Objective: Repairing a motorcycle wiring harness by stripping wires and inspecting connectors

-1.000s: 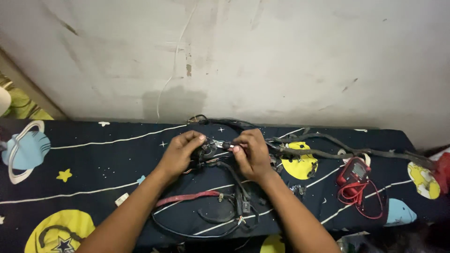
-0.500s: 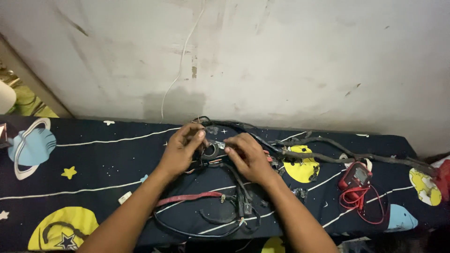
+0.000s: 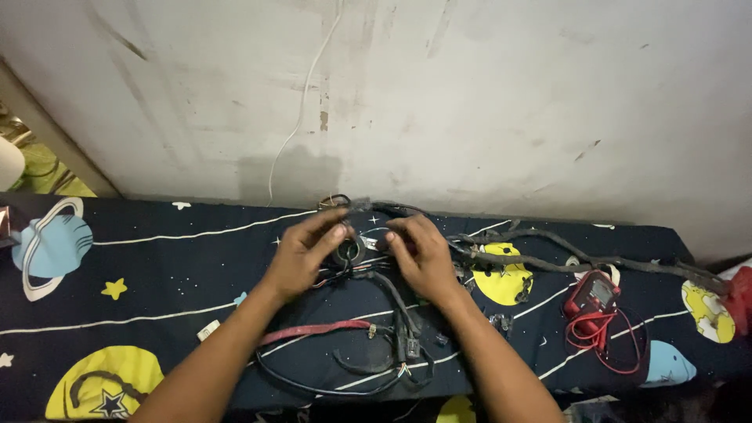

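Hands, left hand (image 3: 301, 254) and right hand (image 3: 419, 254), each pinch in their grip a round black connector (image 3: 348, 252) of the wire harness (image 3: 392, 329).

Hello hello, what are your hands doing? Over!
Left hand and right hand both pinch a small round black part on the wire bundle. Red meter lies apart, right.

I see a tabletop (image 3: 157, 290) under a space-print cloth (image 3: 94, 313), carrying a wire harness (image 3: 376, 345) and red multimeter (image 3: 594, 294).

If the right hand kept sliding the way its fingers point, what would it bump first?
Probably the small round black part between the hands; the right hand points left at it, with the left hand just beyond. Depth is unclear.
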